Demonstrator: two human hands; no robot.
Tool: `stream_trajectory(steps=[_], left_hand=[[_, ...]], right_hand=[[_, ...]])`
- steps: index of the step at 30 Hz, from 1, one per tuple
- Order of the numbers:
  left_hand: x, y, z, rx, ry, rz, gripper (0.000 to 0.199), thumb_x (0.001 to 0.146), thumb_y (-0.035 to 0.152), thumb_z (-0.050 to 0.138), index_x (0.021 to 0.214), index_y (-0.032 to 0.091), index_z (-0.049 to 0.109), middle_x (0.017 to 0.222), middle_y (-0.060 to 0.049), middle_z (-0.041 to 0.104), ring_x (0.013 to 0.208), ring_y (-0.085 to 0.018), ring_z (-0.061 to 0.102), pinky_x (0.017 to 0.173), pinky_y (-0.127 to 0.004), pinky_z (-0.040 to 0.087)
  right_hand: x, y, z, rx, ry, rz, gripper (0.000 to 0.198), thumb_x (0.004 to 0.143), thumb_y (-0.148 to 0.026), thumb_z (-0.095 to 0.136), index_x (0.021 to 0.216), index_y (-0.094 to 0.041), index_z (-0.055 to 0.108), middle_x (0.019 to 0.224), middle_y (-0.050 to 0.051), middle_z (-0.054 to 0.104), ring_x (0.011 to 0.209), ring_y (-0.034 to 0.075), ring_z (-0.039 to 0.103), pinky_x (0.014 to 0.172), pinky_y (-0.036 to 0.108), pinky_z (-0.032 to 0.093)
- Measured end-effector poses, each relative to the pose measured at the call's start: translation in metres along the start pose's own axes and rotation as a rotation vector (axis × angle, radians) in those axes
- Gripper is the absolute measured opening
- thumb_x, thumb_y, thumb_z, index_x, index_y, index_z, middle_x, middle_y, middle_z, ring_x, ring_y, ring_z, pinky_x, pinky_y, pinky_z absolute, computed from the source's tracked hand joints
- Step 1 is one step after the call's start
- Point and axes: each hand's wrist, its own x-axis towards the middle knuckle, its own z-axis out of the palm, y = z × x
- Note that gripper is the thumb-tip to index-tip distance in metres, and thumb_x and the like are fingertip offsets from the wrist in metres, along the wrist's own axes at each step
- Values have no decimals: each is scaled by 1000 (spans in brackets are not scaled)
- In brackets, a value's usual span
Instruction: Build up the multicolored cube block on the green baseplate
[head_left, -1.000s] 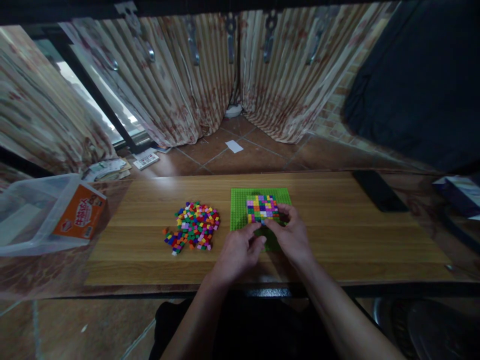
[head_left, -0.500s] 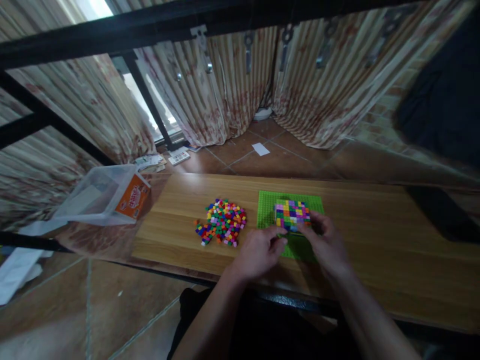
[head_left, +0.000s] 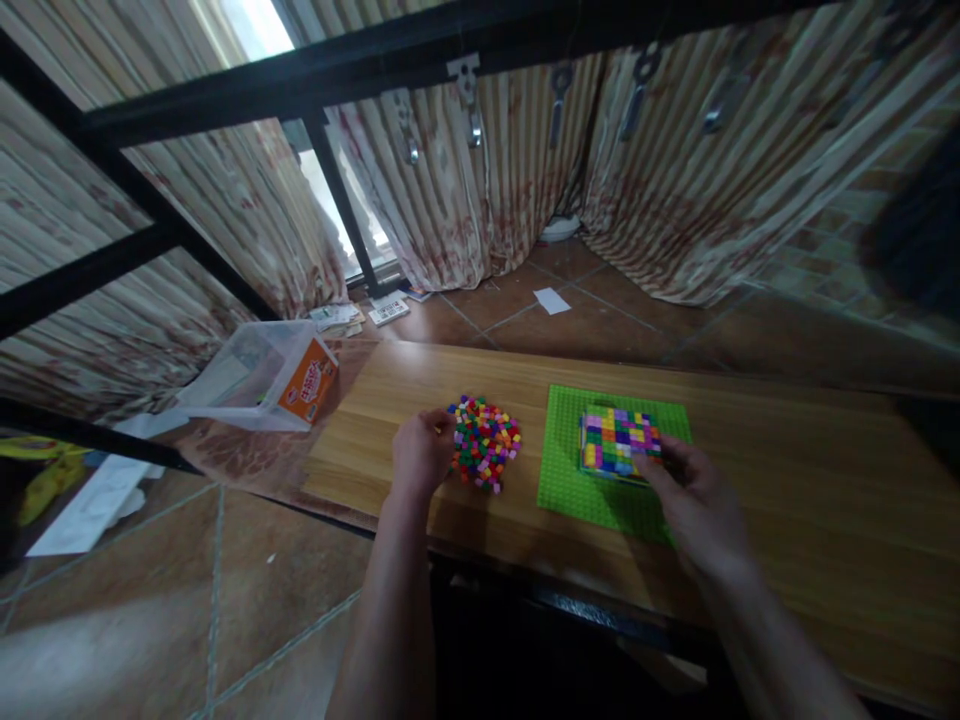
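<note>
A rectangular block of many-coloured toy bricks [head_left: 616,440] is above or on the green studded baseplate [head_left: 562,490]; I cannot tell whether it touches. My right hand [head_left: 697,500] grips the block's right end, with the thumb at its near edge and the fingers behind. To the left lies a loose pile of small coloured bricks [head_left: 487,440]. My left hand [head_left: 424,455] is at the left edge of that pile, fingers bent and drawn together. Whatever may be between the fingertips is hidden or too small to make out.
A clear plastic bin [head_left: 255,375] with an orange label stands left of the wooden tabletop [head_left: 397,375]. A black metal bar [head_left: 337,75] with hanging hooks crosses above the far side. Curtains [head_left: 442,200] hang behind, and a white paper [head_left: 552,300] lies on the floor.
My left hand has left the brick block and moved left to the loose pile. My right hand still holds the block. The whole view has shifted, with things appearing further right.
</note>
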Motion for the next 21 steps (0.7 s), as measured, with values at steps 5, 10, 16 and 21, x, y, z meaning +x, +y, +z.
stream_trajectory(steps=[5,10,16,21], left_hand=[[5,-4,5,99,-9,60,23,84,23,57,96,24,77,103,-7,73,95,-21,67,84,-28,47],[2,1,10,175,-3,100,28,83,22,57,104,25,76,103,-8,70,100,-23,65,89,-31,48],[3,4,11,204,-11,136,25,84,22,56,98,23,76,105,-9,69,100,-23,64,90,-31,49],[4,3,8,68,28,120,20,83,24,57,90,21,76,97,-9,69,92,-22,65,84,-31,49]], right_hand=[[1,-2,0,-24,-2,81,60,73,-55,72,120,-19,63,113,11,69,98,27,66,92,50,50],[1,-1,0,13,-5,55,58,74,-54,71,119,-20,63,111,11,70,95,26,67,91,49,51],[0,-5,1,4,7,66,55,73,-54,72,115,-20,65,107,10,71,93,26,67,89,48,51],[2,-5,3,33,21,58,54,72,-52,73,113,-19,65,108,11,71,93,26,67,89,48,51]])
